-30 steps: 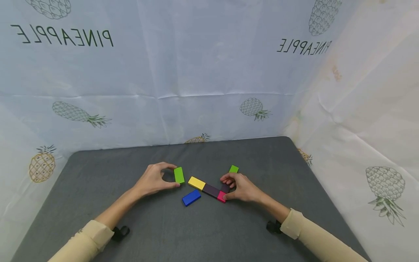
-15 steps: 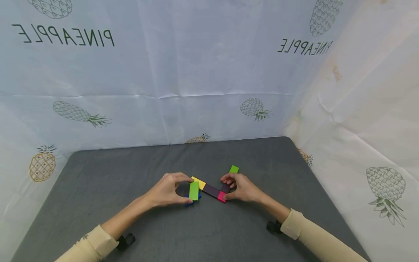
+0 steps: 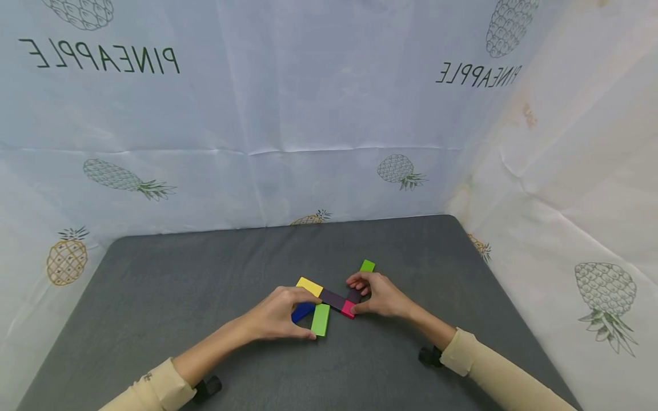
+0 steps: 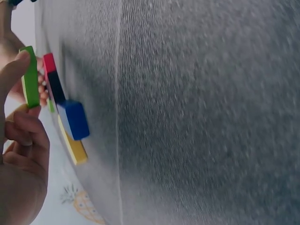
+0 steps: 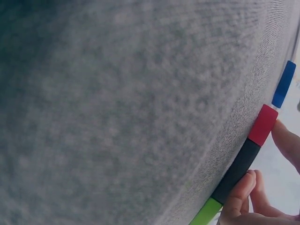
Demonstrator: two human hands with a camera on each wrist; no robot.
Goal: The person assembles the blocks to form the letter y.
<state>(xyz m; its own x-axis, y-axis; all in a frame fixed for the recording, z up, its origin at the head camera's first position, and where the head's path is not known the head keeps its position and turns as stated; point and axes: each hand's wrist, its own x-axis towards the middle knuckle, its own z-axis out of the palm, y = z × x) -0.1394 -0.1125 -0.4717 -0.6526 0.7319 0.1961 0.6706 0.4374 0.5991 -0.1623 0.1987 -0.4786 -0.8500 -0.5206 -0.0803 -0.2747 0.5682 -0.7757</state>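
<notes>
My left hand [image 3: 280, 313] pinches a bright green block [image 3: 320, 319] between thumb and fingertips. The left wrist view shows this block [image 4: 30, 77] raised off the table. Partly behind the left hand lies a blue block [image 3: 302, 311]. A yellow block [image 3: 309, 286], a black block [image 3: 333, 298] and a red block [image 3: 348, 309] form a slanting row. From the red end, a second black block [image 3: 353, 295] and a far green block [image 3: 367, 265] run away from me. My right hand [image 3: 382, 294] has its thumb against the red block and curled fingers at the second black block, partly covering it.
A dark grey cloth-covered table [image 3: 247, 365] carries the blocks. Behind it hangs a pale curtain [image 3: 288, 103] with pineapple prints, and another stretch of curtain [image 3: 560, 200] closes off the right side. Dark wrist cameras sit under both forearms.
My left hand has carried the green block right and toward me, past the yellow and blue blocks, to just in front of the row. My right hand stays in place.
</notes>
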